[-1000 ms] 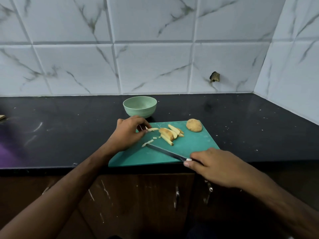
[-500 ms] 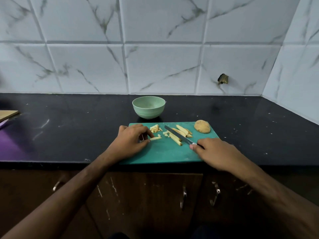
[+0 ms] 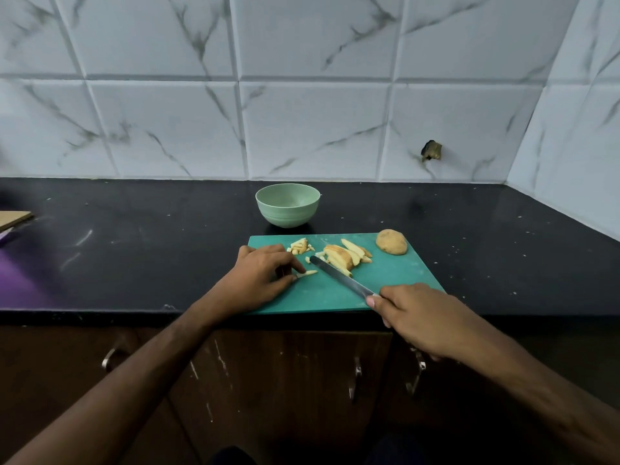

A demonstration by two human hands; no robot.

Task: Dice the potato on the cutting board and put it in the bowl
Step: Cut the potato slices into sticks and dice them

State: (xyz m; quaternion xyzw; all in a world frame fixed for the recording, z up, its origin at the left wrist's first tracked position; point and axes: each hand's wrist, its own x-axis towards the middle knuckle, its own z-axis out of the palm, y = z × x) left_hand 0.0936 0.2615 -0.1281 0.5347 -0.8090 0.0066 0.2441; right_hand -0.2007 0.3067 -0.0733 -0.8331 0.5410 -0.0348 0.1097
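A teal cutting board (image 3: pixel 396 280) lies at the counter's front edge. On it are a pile of potato strips (image 3: pixel 345 255), a small heap of diced bits (image 3: pixel 299 246), and an uncut potato half (image 3: pixel 391 242) at the far right corner. My left hand (image 3: pixel 260 278) rests on the board and pinches one thin potato strip (image 3: pixel 307 273) with its fingertips. My right hand (image 3: pixel 422 317) grips the handle of a knife (image 3: pixel 340 276), whose blade points up-left toward the strips. A pale green bowl (image 3: pixel 288 204) stands just behind the board and looks empty.
The black counter (image 3: pixel 134 250) runs to a marble-tiled wall behind and at the right. A wooden board (image 3: pixel 15 218) over something purple sits at the far left edge. Cabinet doors with metal handles (image 3: pixel 356 377) are below the counter.
The knife moved from the board's front to beside the strip pile, its tip now left of it. A heap of diced bits appeared near the bowl. My left hand stayed holding a strip.
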